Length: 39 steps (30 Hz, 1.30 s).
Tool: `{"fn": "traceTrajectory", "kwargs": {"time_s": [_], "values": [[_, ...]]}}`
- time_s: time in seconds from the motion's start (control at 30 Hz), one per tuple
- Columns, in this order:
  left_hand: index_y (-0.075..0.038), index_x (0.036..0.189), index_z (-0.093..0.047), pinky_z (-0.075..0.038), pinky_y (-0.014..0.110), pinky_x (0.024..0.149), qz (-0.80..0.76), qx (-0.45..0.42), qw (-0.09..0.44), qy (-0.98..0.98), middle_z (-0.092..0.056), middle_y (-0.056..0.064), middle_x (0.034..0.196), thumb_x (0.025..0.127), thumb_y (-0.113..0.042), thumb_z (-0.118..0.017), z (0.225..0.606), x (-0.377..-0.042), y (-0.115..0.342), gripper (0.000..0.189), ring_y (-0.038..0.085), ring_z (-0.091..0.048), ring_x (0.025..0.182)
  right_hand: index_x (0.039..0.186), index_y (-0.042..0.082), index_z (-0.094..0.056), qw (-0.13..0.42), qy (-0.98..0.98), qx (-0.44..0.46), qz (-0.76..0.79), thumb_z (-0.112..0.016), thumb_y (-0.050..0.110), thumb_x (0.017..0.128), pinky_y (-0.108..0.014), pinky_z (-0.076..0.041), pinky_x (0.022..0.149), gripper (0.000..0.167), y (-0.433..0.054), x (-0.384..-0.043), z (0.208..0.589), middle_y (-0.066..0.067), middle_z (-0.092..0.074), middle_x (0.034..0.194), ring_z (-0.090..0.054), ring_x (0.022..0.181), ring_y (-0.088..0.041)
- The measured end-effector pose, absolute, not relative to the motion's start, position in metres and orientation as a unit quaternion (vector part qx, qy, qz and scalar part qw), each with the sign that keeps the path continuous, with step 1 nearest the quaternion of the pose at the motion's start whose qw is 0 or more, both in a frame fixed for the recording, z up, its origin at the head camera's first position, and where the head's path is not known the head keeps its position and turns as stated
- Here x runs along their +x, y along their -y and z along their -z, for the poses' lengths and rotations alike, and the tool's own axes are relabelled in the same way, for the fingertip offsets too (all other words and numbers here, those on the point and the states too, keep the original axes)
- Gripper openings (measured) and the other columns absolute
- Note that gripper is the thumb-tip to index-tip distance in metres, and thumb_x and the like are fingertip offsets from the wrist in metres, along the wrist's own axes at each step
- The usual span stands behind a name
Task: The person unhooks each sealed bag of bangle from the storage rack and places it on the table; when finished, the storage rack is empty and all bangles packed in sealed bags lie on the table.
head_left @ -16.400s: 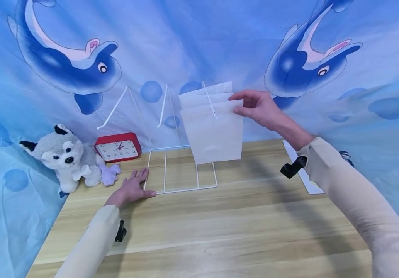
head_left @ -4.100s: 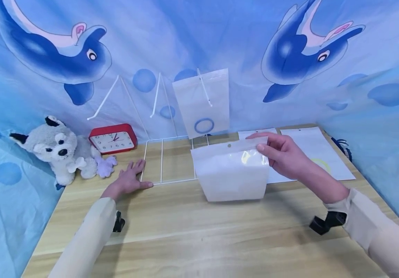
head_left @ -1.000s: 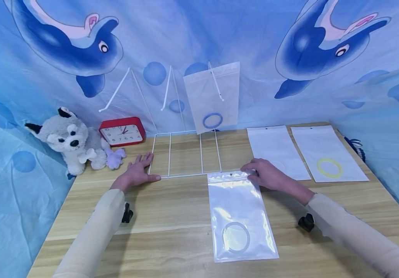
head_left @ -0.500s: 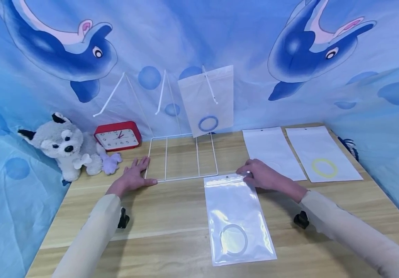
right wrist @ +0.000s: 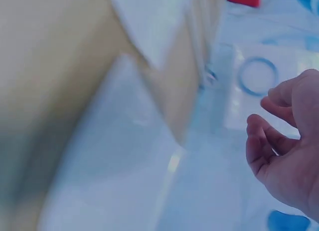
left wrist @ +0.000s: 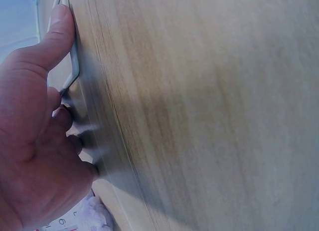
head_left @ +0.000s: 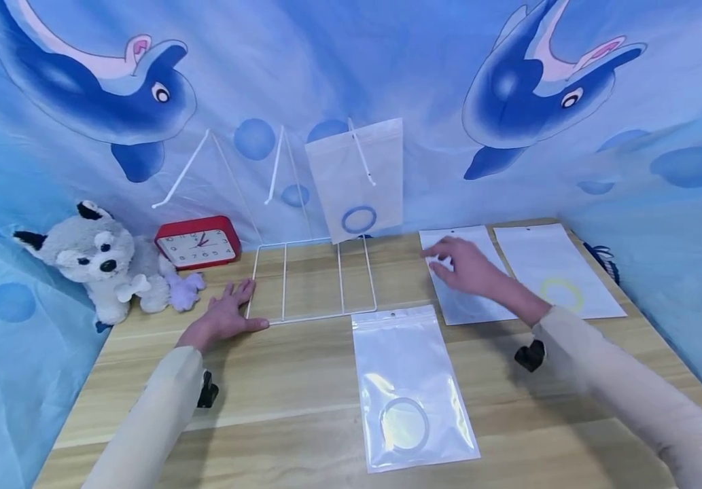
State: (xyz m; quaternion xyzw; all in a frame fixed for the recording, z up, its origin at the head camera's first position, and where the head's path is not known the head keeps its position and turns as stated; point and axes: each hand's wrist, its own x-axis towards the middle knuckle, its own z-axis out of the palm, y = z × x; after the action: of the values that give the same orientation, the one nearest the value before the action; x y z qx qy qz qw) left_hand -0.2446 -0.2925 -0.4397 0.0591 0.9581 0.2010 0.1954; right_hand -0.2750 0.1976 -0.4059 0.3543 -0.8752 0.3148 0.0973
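While left fingers (head_left: 244,292) splay against rack (head_left: 320,317) — empty right fingers (head_left: 445,244) hover above middle bag (head_left: 469,309).

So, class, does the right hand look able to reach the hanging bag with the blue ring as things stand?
Probably yes: the right hand looks empty, and nothing visible stands between it and the hanging bag. The left hand, at the other end of the rack, is clear of it.
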Motion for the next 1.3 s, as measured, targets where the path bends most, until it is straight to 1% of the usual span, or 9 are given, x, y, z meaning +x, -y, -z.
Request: {"fn": "traceTrajectory", "kwargs": {"time_s": [0.1, 0.27, 0.43, 0.5, 0.7, 0.8, 0.97, 1.13, 1.3], "values": [[0.000, 0.158, -0.012, 0.006, 0.072, 0.109, -0.201, 0.057, 0.190, -0.959, -0.005, 0.027, 0.163, 0.083, -0.056, -0.074, 0.438, -0.240, 0.298, 0.112, 0.053, 0.009, 0.145, 0.122, -0.009, -0.064, 0.109, 0.869, 0.335, -0.348, -0.061, -0.003, 0.095, -0.044, -0.057, 0.073, 0.028, -0.195, -0.289, 0.377, -0.024, -0.067, 0.110, -0.066, 0.091, -0.033], [0.001, 0.158, -0.012, 0.006, 0.074, 0.108, -0.198, 0.060, 0.191, -0.959, -0.005, 0.028, 0.162, 0.083, -0.057, -0.074, 0.439, -0.237, 0.304, 0.113, 0.054, 0.009, 0.144, 0.131, -0.007, -0.058, 0.115, 0.857, 0.269, -0.424, -0.060, 0.002, 0.098, -0.042, -0.053, 0.087, 0.035, -0.186, -0.312, 0.329, -0.022, -0.064, 0.120, -0.063, 0.104, -0.032], [0.001, 0.158, -0.013, 0.006, 0.074, 0.108, -0.200, 0.070, 0.183, -0.960, -0.006, 0.027, 0.163, 0.084, -0.056, -0.074, 0.440, -0.240, 0.299, 0.112, 0.053, 0.008, 0.145, 0.132, -0.005, -0.058, 0.134, 0.845, 0.232, -0.464, -0.059, 0.006, 0.099, -0.031, -0.051, 0.084, 0.035, -0.180, -0.332, 0.299, -0.019, -0.065, 0.119, -0.063, 0.106, -0.030], [0.000, 0.158, -0.013, 0.005, 0.074, 0.108, -0.201, 0.074, 0.183, -0.960, -0.007, 0.027, 0.163, 0.084, -0.056, -0.074, 0.441, -0.240, 0.297, 0.112, 0.053, 0.007, 0.145, 0.134, -0.004, -0.058, 0.131, 0.841, 0.221, -0.476, -0.059, 0.007, 0.100, -0.030, -0.052, 0.085, 0.036, -0.176, -0.338, 0.294, -0.019, -0.064, 0.121, -0.062, 0.108, -0.030], [0.001, 0.158, -0.014, 0.005, 0.074, 0.108, -0.204, 0.063, 0.191, -0.958, -0.007, 0.028, 0.162, 0.081, -0.056, -0.076, 0.444, -0.232, 0.295, 0.114, 0.054, 0.006, 0.145, 0.138, 0.000, -0.057, 0.116, 0.821, 0.187, -0.527, -0.059, 0.007, 0.100, -0.037, -0.051, 0.094, 0.038, -0.161, -0.354, 0.289, -0.017, -0.061, 0.130, -0.059, 0.116, -0.029], [0.001, 0.158, -0.014, 0.005, 0.074, 0.108, -0.208, 0.060, 0.194, -0.957, -0.007, 0.029, 0.162, 0.081, -0.055, -0.077, 0.445, -0.229, 0.296, 0.114, 0.054, 0.006, 0.144, 0.141, 0.002, -0.055, 0.102, 0.811, 0.173, -0.549, -0.058, 0.007, 0.101, -0.035, -0.050, 0.096, 0.040, -0.155, -0.360, 0.287, -0.015, -0.060, 0.132, -0.057, 0.119, -0.027], [0.002, 0.158, -0.013, 0.005, 0.074, 0.108, -0.210, 0.065, 0.188, -0.957, -0.007, 0.029, 0.162, 0.082, -0.055, -0.076, 0.443, -0.230, 0.295, 0.113, 0.054, 0.006, 0.144, 0.143, 0.006, -0.053, 0.090, 0.787, 0.185, -0.581, -0.059, 0.008, 0.100, -0.032, -0.048, 0.100, 0.043, -0.150, -0.370, 0.278, -0.012, -0.060, 0.134, -0.057, 0.121, -0.023], [0.001, 0.158, -0.013, 0.005, 0.074, 0.108, -0.210, 0.068, 0.188, -0.957, -0.006, 0.029, 0.162, 0.082, -0.055, -0.076, 0.441, -0.235, 0.294, 0.113, 0.054, 0.007, 0.144, 0.143, 0.008, -0.054, 0.070, 0.772, 0.199, -0.599, -0.063, 0.008, 0.098, -0.032, -0.048, 0.101, 0.046, -0.148, -0.379, 0.269, -0.012, -0.059, 0.134, -0.057, 0.121, -0.023], [0.000, 0.158, -0.014, 0.004, 0.074, 0.108, -0.207, 0.071, 0.183, -0.959, -0.007, 0.028, 0.162, 0.081, -0.055, -0.076, 0.441, -0.240, 0.291, 0.113, 0.054, 0.006, 0.144, 0.139, 0.005, -0.056, 0.047, 0.737, 0.198, -0.645, -0.066, 0.003, 0.094, -0.034, -0.049, 0.099, 0.046, -0.149, -0.388, 0.269, -0.014, -0.061, 0.131, -0.059, 0.117, -0.026]]}}
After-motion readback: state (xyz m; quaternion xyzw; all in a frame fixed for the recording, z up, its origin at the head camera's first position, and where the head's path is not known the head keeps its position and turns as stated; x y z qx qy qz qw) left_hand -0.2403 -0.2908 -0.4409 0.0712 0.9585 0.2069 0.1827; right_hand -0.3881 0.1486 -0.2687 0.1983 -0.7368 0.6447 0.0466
